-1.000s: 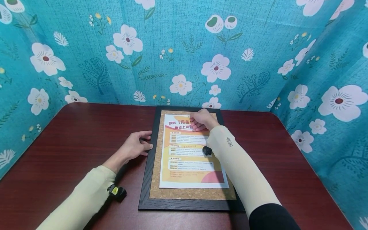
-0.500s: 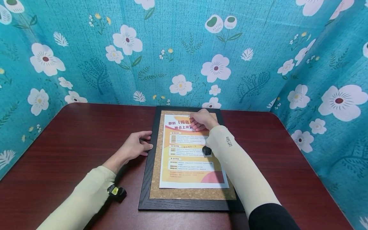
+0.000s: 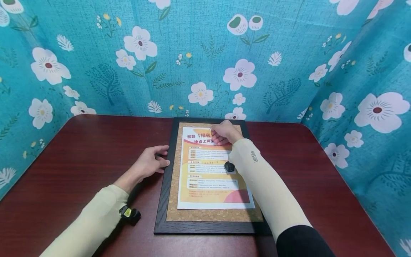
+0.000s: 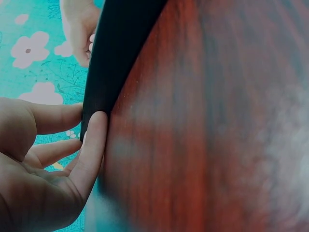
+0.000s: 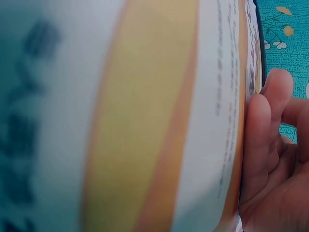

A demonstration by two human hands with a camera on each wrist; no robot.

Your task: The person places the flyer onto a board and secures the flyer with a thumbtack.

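A corkboard [image 3: 215, 215] with a black frame [image 3: 205, 227] lies on the table. On its cork rests a printed poster [image 3: 205, 197], yellow and white with red headings. My left hand [image 3: 149, 162] touches the frame's left side; in the left wrist view its fingertips meet the edge of the black frame [image 4: 116, 58]. Near the poster's top, my right hand [image 3: 224, 132] has its fingers curled, and a small pale pin-like thing [image 3: 211, 130] shows at the fingertips. The right wrist view has the right hand [image 5: 275, 145] close over the poster [image 5: 145, 116], mostly hiding what it pinches.
The dark red wooden table [image 3: 96, 153] extends to both sides of the board. A teal flowered curtain [image 3: 179, 82] hangs behind it and along both sides. Each wrist bears a small black camera [image 3: 131, 215] over a pale sleeve [image 3: 93, 217].
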